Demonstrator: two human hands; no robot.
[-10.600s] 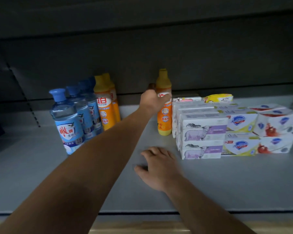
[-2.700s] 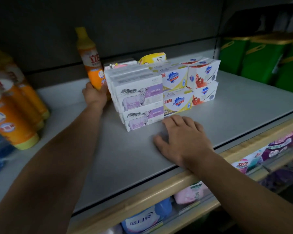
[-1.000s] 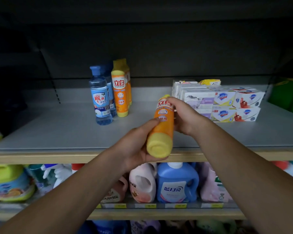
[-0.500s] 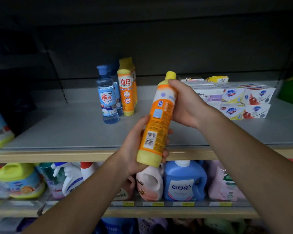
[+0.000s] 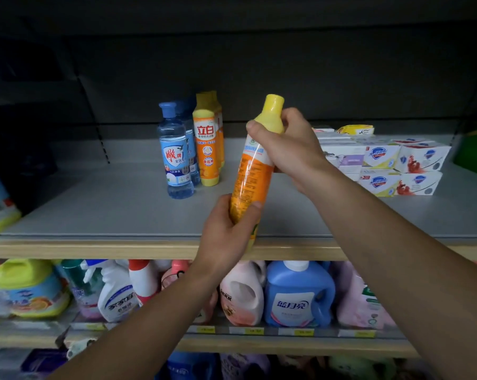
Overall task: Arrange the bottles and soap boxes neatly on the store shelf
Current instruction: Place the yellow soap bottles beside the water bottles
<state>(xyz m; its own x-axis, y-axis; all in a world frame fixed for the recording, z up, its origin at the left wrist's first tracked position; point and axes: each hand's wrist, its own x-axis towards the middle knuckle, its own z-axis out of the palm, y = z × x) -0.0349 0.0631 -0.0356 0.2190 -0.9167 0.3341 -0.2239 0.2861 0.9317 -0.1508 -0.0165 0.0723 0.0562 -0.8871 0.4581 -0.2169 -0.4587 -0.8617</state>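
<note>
Orange and yellow, the bottle (image 5: 252, 174) is in both my hands, up in the air in front of the grey shelf (image 5: 122, 209). My left hand (image 5: 229, 231) grips its bottom end. My right hand (image 5: 289, 149) grips it near the yellow cap, which points up. On the shelf behind stand blue bottles (image 5: 175, 154) just beside more orange bottles (image 5: 207, 144). The soap boxes (image 5: 382, 165) sit stacked on the right.

orange bottle (image 5: 252, 176), yellow cap (image 5: 273, 105)
</note>
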